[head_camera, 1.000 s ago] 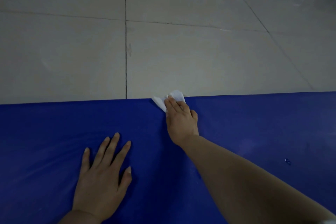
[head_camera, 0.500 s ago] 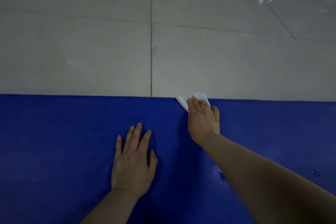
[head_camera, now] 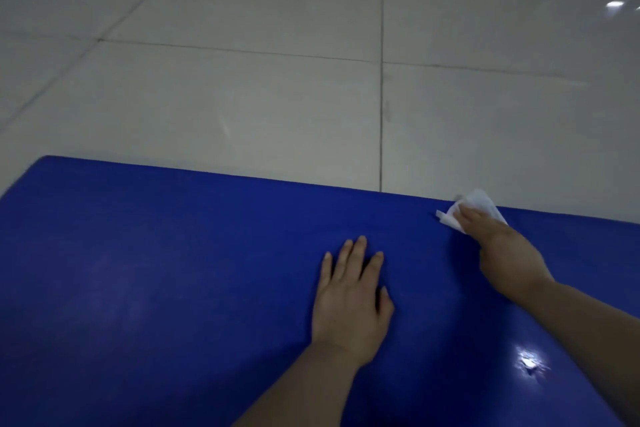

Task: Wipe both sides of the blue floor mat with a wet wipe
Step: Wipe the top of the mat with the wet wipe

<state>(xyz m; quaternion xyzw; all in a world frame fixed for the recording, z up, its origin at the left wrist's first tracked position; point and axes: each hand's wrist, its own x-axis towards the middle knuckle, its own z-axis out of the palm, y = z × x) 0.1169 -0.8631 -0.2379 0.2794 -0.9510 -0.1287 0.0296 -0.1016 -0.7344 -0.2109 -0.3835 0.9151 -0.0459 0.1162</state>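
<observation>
Pale tiled floor (head_camera: 242,97), glossy, with dark grout lines; the blue floor mat (head_camera: 173,270) lies flat on it, its far edge and rounded far-left corner in view. The right hand (head_camera: 509,253) presses a crumpled white wet wipe (head_camera: 479,204) onto the mat at its far edge, fingers laid over the wipe; whether they curl round it cannot be told. The left hand (head_camera: 349,302), well to the left of and nearer than the wipe, rests flat, fingers straight, steadying the mat. The mat appears thin, light and flexible, with a sheen suggesting a slick surface when wet; for turning, an edge or corner seems the best hold. No containers are visible.
</observation>
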